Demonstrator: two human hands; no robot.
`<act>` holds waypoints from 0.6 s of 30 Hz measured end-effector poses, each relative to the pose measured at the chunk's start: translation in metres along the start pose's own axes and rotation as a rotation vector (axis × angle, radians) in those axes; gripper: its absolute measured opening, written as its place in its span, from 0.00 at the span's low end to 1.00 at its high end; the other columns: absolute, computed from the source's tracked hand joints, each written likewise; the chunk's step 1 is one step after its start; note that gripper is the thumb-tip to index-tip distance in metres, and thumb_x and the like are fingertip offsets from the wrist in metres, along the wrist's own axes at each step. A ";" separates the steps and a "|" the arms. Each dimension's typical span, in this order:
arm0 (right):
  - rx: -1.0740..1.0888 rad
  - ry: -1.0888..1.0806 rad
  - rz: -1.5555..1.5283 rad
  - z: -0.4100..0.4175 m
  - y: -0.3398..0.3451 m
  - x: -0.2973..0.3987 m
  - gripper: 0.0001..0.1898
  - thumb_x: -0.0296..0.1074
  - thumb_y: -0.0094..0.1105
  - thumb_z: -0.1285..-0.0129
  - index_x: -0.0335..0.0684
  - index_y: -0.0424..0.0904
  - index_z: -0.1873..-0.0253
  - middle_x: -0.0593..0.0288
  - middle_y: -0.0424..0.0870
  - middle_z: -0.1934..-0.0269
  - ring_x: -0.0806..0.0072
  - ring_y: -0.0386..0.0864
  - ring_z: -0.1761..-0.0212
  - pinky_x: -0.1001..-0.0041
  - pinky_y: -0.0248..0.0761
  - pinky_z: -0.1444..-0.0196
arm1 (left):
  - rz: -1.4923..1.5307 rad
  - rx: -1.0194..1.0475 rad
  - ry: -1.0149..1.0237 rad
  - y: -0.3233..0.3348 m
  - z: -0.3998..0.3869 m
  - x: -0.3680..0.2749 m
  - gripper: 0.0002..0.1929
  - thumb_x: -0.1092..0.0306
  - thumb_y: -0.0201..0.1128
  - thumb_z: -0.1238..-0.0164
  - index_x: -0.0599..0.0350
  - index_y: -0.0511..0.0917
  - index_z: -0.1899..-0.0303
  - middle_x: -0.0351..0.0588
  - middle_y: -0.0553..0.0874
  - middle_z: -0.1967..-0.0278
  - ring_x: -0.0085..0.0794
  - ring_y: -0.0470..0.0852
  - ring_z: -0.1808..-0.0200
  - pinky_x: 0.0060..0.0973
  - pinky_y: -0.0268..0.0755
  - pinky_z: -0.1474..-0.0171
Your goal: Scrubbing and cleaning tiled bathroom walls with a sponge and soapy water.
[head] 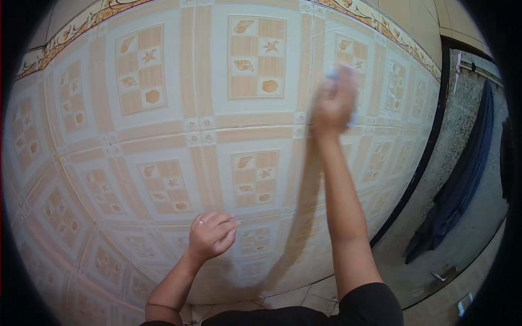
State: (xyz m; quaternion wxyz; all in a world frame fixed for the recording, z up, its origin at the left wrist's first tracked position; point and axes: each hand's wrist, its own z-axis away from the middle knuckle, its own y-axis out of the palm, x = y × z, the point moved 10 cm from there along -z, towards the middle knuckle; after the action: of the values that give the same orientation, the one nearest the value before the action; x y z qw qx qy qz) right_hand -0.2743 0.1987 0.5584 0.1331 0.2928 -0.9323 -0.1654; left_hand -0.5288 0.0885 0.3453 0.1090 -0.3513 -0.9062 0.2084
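Observation:
A tiled wall (253, 118) with beige checks, shells and starfish fills most of the head view. Raised against its upper right part is my right hand (335, 102), blurred, its fingers closed on a pale blue-and-white thing (351, 118) that looks like a scrubbing brush or cloth; the hand hides most of it. My left hand (213, 235) is lower and left of centre, in front of the wall, with a ring on one finger, its fingers loosely curled and nothing seen in them. Wet-looking streaks shine on the upper right tiles.
At the right stands a grey door (465, 118) in a dark frame, with a dark blue cloth (461, 183) hanging from its top and a metal handle (439, 276) low down. A patterned border (379, 24) runs above the tiles. Floor tiles (301, 295) show below.

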 end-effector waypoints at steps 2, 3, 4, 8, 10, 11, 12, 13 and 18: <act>0.219 -0.204 -0.192 0.034 0.024 0.078 0.21 0.36 0.50 0.34 0.35 0.75 0.39 0.46 0.77 0.39 0.51 0.72 0.36 0.59 0.61 0.32 | 0.005 -0.044 0.020 0.005 -0.010 -0.017 0.12 0.71 0.68 0.54 0.49 0.85 0.63 0.43 0.86 0.61 0.37 0.84 0.63 0.34 0.75 0.61; 0.298 -0.500 -0.273 0.070 0.024 0.120 0.21 0.35 0.52 0.37 0.36 0.77 0.40 0.48 0.78 0.41 0.54 0.75 0.38 0.59 0.64 0.34 | 0.015 -0.081 0.057 0.009 -0.017 -0.030 0.12 0.71 0.68 0.55 0.49 0.85 0.63 0.43 0.86 0.61 0.37 0.84 0.63 0.33 0.76 0.61; 0.489 -0.629 -0.389 0.112 0.027 0.148 0.22 0.36 0.52 0.38 0.38 0.76 0.39 0.51 0.78 0.41 0.58 0.75 0.37 0.60 0.66 0.35 | 0.014 -0.087 0.045 0.015 -0.023 -0.038 0.12 0.71 0.68 0.55 0.49 0.85 0.63 0.43 0.86 0.61 0.37 0.84 0.63 0.33 0.76 0.61; 0.717 -1.031 -0.637 0.197 -0.019 0.147 0.23 0.35 0.47 0.34 0.44 0.70 0.34 0.57 0.75 0.38 0.61 0.75 0.37 0.60 0.67 0.35 | 0.032 -0.170 0.128 0.021 -0.039 -0.084 0.13 0.73 0.68 0.56 0.49 0.85 0.64 0.43 0.86 0.61 0.36 0.84 0.62 0.32 0.77 0.59; 0.783 -1.100 -0.678 0.188 -0.029 0.125 0.23 0.34 0.47 0.34 0.45 0.71 0.35 0.58 0.76 0.38 0.61 0.76 0.38 0.60 0.67 0.35 | -0.004 -0.170 0.123 0.022 -0.036 -0.089 0.14 0.74 0.68 0.56 0.49 0.84 0.64 0.43 0.86 0.62 0.36 0.85 0.62 0.32 0.77 0.59; 0.803 -1.034 -0.672 0.164 -0.024 0.109 0.22 0.34 0.48 0.34 0.45 0.72 0.35 0.58 0.76 0.39 0.61 0.76 0.38 0.60 0.67 0.35 | -0.028 -0.157 0.102 0.022 -0.030 -0.086 0.14 0.72 0.69 0.55 0.48 0.85 0.63 0.40 0.86 0.61 0.34 0.84 0.62 0.30 0.77 0.59; 0.749 -0.967 -0.646 0.138 -0.016 0.083 0.21 0.34 0.52 0.36 0.45 0.76 0.38 0.57 0.80 0.43 0.60 0.76 0.38 0.60 0.67 0.35 | -0.043 -0.142 0.090 0.022 -0.025 -0.085 0.14 0.70 0.69 0.54 0.46 0.85 0.62 0.38 0.85 0.59 0.32 0.84 0.61 0.28 0.76 0.59; 0.563 -0.972 -0.392 0.108 -0.012 0.069 0.18 0.34 0.55 0.37 0.44 0.80 0.43 0.56 0.82 0.46 0.60 0.77 0.39 0.60 0.67 0.35 | -0.065 -0.142 0.067 0.017 -0.019 -0.081 0.14 0.70 0.69 0.54 0.46 0.85 0.62 0.38 0.85 0.59 0.32 0.84 0.61 0.28 0.76 0.59; 0.110 -0.173 -0.010 -0.009 -0.020 -0.056 0.21 0.37 0.51 0.32 0.35 0.75 0.38 0.43 0.73 0.37 0.51 0.70 0.33 0.59 0.60 0.31 | -0.056 -0.092 -0.068 0.018 -0.001 -0.077 0.12 0.73 0.68 0.54 0.50 0.84 0.64 0.45 0.87 0.63 0.38 0.85 0.65 0.33 0.77 0.60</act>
State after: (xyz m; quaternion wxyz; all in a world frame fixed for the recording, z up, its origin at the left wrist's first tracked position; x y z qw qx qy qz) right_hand -0.2170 0.2147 0.5501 0.0349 0.2889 -0.9465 -0.1393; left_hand -0.4617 0.0479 0.3342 0.0679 -0.3231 -0.9275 0.1750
